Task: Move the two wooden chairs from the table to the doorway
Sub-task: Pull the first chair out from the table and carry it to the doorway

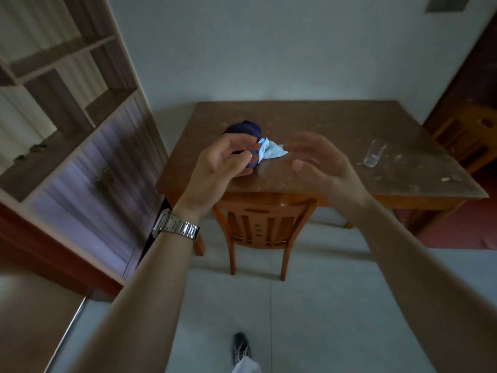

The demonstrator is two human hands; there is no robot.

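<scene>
A wooden chair [262, 227] with a slatted back is pushed under the near side of the brown table [336, 125]. A second wooden chair [465, 141] stands at the table's right end, by a dark doorway [473, 76]. Both my arms reach forward above the near chair. My left hand [223, 162], with a metal watch on its wrist, and my right hand [320, 160] hover in the air with fingers spread, holding nothing. The right hand is blurred. Neither hand touches a chair.
On the table lie a dark blue bundle with light blue cloth [252, 146] and an upright glass [373, 156]. A tall shelf unit [67, 103] lines the left wall. Pale floor tiles [309, 305] stretch between me and the chair; my shoe [242, 345] shows below.
</scene>
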